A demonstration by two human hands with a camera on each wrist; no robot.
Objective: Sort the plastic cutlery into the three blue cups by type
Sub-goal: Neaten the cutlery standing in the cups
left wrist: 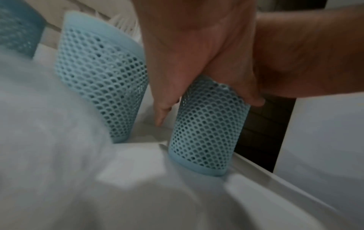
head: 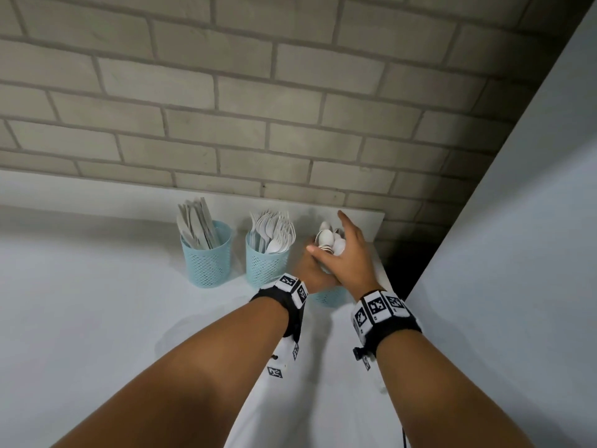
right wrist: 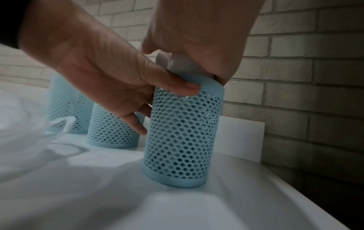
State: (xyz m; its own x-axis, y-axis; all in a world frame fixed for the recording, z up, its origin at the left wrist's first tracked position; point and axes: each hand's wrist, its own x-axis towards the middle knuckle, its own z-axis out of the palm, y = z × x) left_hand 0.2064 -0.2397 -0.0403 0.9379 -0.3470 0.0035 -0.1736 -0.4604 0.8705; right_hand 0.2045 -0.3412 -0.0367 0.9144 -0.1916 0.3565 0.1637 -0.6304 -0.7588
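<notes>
Three blue mesh cups stand in a row on the white table (head: 97,318). The left cup (head: 206,257) holds knives (head: 195,224) and the middle cup (head: 266,263) holds forks (head: 274,227). My left hand (head: 308,273) grips the right cup (right wrist: 183,132) near its rim, thumb on the front and fingers round its left side. White spoons (head: 326,237) stick out of this cup. My right hand (head: 350,257) is cupped over the spoon bowls (right wrist: 177,63), thumb on one side, index finger pointing up. Most of the right cup is hidden in the head view.
A brick wall (head: 290,108) runs behind the cups above a low white ledge (head: 97,192). The right cup stands near the table's right edge (left wrist: 275,172), beside a dark gap (head: 400,270) and a tall white panel (head: 517,253).
</notes>
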